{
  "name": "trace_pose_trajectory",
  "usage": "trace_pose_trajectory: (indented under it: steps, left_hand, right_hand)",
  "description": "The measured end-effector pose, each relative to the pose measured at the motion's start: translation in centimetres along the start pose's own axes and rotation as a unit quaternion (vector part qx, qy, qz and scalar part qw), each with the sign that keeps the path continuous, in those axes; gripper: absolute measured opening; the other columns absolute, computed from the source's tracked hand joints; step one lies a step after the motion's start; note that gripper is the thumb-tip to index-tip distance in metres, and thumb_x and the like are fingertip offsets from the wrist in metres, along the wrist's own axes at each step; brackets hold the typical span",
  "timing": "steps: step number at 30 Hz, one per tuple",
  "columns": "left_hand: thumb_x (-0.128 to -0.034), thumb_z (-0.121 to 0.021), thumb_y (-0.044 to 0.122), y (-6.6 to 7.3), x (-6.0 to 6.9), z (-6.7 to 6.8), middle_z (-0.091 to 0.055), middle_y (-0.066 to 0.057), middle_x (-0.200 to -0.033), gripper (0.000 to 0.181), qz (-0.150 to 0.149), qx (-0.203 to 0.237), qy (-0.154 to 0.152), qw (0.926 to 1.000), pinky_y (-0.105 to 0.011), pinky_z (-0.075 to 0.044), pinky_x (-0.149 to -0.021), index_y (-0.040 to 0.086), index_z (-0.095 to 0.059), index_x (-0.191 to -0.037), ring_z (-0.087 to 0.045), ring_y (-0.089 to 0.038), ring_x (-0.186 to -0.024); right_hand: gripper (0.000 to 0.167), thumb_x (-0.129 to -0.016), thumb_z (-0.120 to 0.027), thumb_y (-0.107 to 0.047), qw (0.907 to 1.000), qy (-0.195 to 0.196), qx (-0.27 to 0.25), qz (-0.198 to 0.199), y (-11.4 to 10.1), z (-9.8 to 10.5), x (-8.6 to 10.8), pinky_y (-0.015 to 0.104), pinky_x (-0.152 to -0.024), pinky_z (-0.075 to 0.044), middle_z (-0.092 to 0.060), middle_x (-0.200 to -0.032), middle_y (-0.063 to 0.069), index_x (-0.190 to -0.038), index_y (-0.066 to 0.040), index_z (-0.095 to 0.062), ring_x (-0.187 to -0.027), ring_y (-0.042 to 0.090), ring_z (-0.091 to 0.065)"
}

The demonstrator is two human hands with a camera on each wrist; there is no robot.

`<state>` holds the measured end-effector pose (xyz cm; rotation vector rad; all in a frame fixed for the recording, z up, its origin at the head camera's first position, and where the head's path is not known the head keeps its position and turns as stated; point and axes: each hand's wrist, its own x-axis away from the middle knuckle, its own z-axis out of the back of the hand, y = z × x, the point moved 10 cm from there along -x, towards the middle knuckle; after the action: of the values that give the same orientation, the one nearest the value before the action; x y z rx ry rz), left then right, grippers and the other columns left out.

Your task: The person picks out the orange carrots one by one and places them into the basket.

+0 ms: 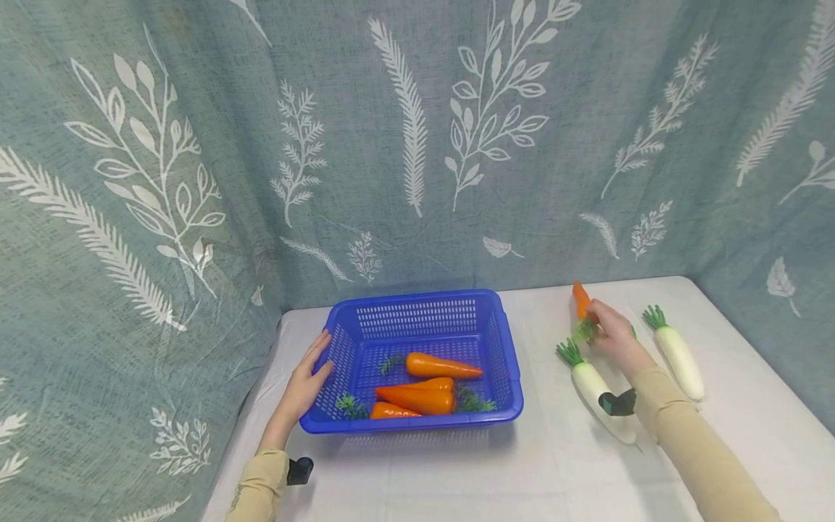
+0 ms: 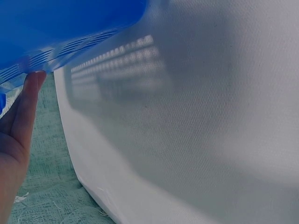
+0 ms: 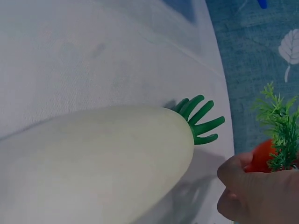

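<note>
At the far right of the table, my right hand grips an orange carrot near its leafy end. The right wrist view shows my thumb and fingers around the carrot, its green fronds sticking up. With straight fingers my left hand touches the left side of a blue plastic basket; the left wrist view has fingertips against its slotted wall. Inside the basket lie several carrots with leafy tops. A white radish lies just below my right hand, partly behind the wrist camera.
Another white radish lies farther right. A bit of green peeks out beside my right hand, its source hidden. White cloth covers the table. A patterned curtain hangs behind and at both sides.
</note>
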<state>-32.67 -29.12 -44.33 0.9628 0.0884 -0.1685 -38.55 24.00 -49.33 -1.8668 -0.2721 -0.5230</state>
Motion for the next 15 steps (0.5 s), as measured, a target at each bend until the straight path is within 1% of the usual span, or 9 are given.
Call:
trace_pose_trajectory:
  steps: [2,3,4,5,7,9,11,12,15]
  left_hand:
    - [-0.0976,-0.046,0.004,0.0,0.1,0.0,-0.02,-0.022,-0.156,0.051,0.001,-0.003,-0.002,1.0,-0.057,-0.014,-0.117,-0.005,-0.03,-0.145,-0.015,-0.043,-0.144]
    - [-0.0977,-0.045,0.005,0.0,0.1,0.0,-0.02,-0.022,-0.156,0.051,0.001,-0.004,-0.003,1.0,-0.057,-0.014,-0.117,-0.004,-0.03,-0.145,-0.015,-0.043,-0.144]
    - [-0.0978,-0.045,0.005,0.1,0.1,0.0,-0.02,-0.022,-0.156,0.051,0.001,-0.003,-0.004,1.0,-0.057,-0.014,-0.117,-0.004,-0.03,-0.145,-0.014,-0.043,-0.144]
    - [-0.0977,-0.045,0.005,0.1,0.2,0.0,-0.02,-0.022,-0.156,0.051,0.001,-0.002,-0.005,1.0,-0.058,-0.013,-0.117,-0.004,-0.03,-0.145,-0.014,-0.043,-0.144]
    - [-0.0978,-0.045,0.005,0.2,0.2,-0.1,-0.019,-0.021,-0.156,0.051,0.001,0.002,-0.007,1.0,-0.058,-0.012,-0.117,-0.004,-0.029,-0.146,-0.013,-0.043,-0.144]
    - [-0.0979,-0.044,0.006,0.2,0.3,0.0,-0.019,-0.021,-0.157,0.051,0.002,0.005,-0.008,0.9999,-0.058,-0.012,-0.118,-0.004,-0.029,-0.146,-0.012,-0.043,-0.144]
    - [-0.0979,-0.044,0.006,0.1,0.3,0.0,-0.018,-0.021,-0.157,0.051,0.004,0.008,-0.009,0.9999,-0.058,-0.011,-0.118,-0.004,-0.029,-0.146,-0.012,-0.042,-0.145]
    - [-0.098,-0.044,0.006,0.1,0.2,0.0,-0.018,-0.021,-0.157,0.051,0.006,0.009,-0.01,0.9999,-0.058,-0.011,-0.118,-0.004,-0.029,-0.146,-0.012,-0.042,-0.145]
    - [-0.0982,-0.044,0.006,0.0,0.2,0.0,-0.018,-0.021,-0.157,0.051,0.011,0.008,-0.011,0.9998,-0.057,-0.011,-0.118,-0.004,-0.028,-0.146,-0.012,-0.042,-0.145]
  right_hand:
    - [0.065,-0.095,-0.044,-0.014,0.9999,-0.001,-0.009,-0.009,-0.2,-0.2,-0.1,0.034,-0.121,-0.016,-0.008,-0.161,-0.004,-0.152,-0.023,-0.013,-0.148,0.016,-0.01]
    - [0.066,-0.096,-0.045,-0.014,0.9999,-0.004,-0.01,-0.011,-0.3,-0.3,-0.1,0.034,-0.122,-0.015,-0.004,-0.161,-0.006,-0.152,-0.023,-0.011,-0.149,0.015,-0.007]
    - [0.067,-0.095,-0.045,-0.012,0.9999,-0.006,-0.008,-0.008,-0.4,-0.4,0.0,0.034,-0.121,-0.016,-0.004,-0.161,-0.005,-0.152,-0.023,-0.011,-0.148,0.016,-0.008]
    - [0.067,-0.095,-0.044,-0.011,0.9999,-0.009,-0.01,-0.006,-0.6,-0.4,0.0,0.029,-0.12,-0.021,-0.008,-0.161,-0.004,-0.152,-0.023,-0.012,-0.147,0.016,-0.013]
    - [0.067,-0.094,-0.045,-0.008,0.9997,-0.02,-0.013,0.0,-0.8,-0.6,0.1,0.02,-0.111,-0.035,-0.024,-0.154,-0.001,-0.152,-0.022,-0.014,-0.138,0.013,-0.027]
    - [0.067,-0.094,-0.045,-0.006,0.9991,-0.038,-0.019,0.007,-1.1,-0.9,0.2,0.012,-0.096,-0.044,-0.039,-0.137,-0.004,-0.152,-0.021,-0.015,-0.121,0.007,-0.036]
    - [0.066,-0.094,-0.045,-0.005,0.998,-0.056,-0.024,0.015,-1.3,-1.1,0.3,0.008,-0.081,-0.047,-0.041,-0.119,-0.011,-0.152,-0.019,-0.015,-0.108,0.003,-0.038]
    - [0.066,-0.094,-0.045,-0.005,0.9974,-0.065,-0.023,0.018,-1.4,-1.3,0.4,0.008,-0.078,-0.048,-0.042,-0.114,-0.012,-0.152,-0.018,-0.015,-0.104,0.003,-0.039]
    - [0.065,-0.096,-0.042,-0.005,0.9959,-0.086,-0.01,0.026,-1.4,-1.7,0.5,0.009,-0.078,-0.049,-0.04,-0.11,-0.012,-0.153,-0.016,-0.013,-0.101,0.004,-0.039]
